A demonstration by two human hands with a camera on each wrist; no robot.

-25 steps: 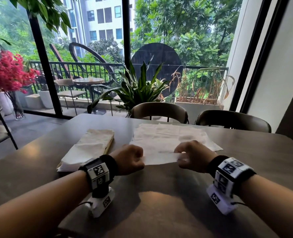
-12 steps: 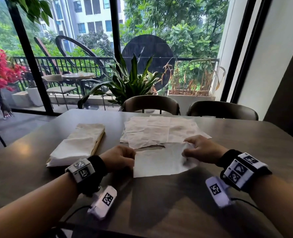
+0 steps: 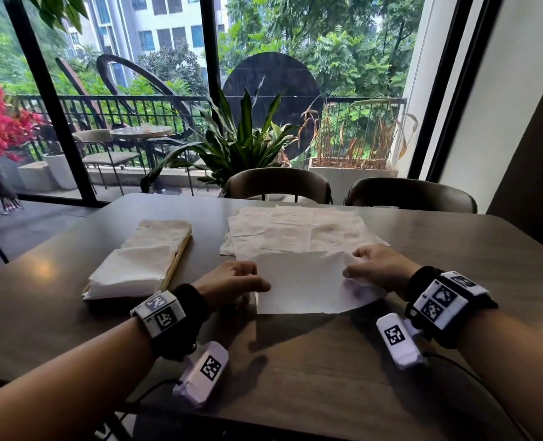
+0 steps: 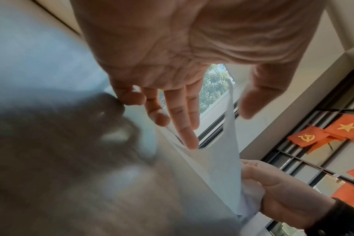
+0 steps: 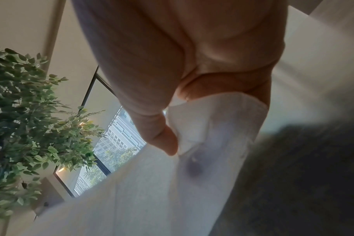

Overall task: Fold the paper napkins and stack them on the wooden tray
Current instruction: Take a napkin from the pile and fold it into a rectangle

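A white paper napkin [image 3: 302, 281] is held just above the table, near me, folded over on itself, with its right end drooping. My right hand [image 3: 352, 265] pinches its right edge; in the right wrist view the thumb [image 5: 162, 137] presses the napkin [image 5: 212, 127] against fingers showing through the paper. My left hand [image 3: 251, 278] is at the left edge. In the left wrist view its fingers [image 4: 184, 121] are fairly straight, the longest fingertip touches the napkin [image 4: 222, 159], and the thumb stands apart. A wooden tray [image 3: 176, 262] at left bears folded napkins [image 3: 136, 265].
A loose pile of unfolded napkins [image 3: 295, 232] lies on the dark table [image 3: 327, 377] just beyond my hands. Two chairs [image 3: 279, 183] stand at the far edge, with a plant and window behind. Wrist-camera cables hang near the table's front edge.
The top napkin came off the pile toward me and now hangs folded between my hands. My left hand went from a tight pinch to loosened, straighter fingers.
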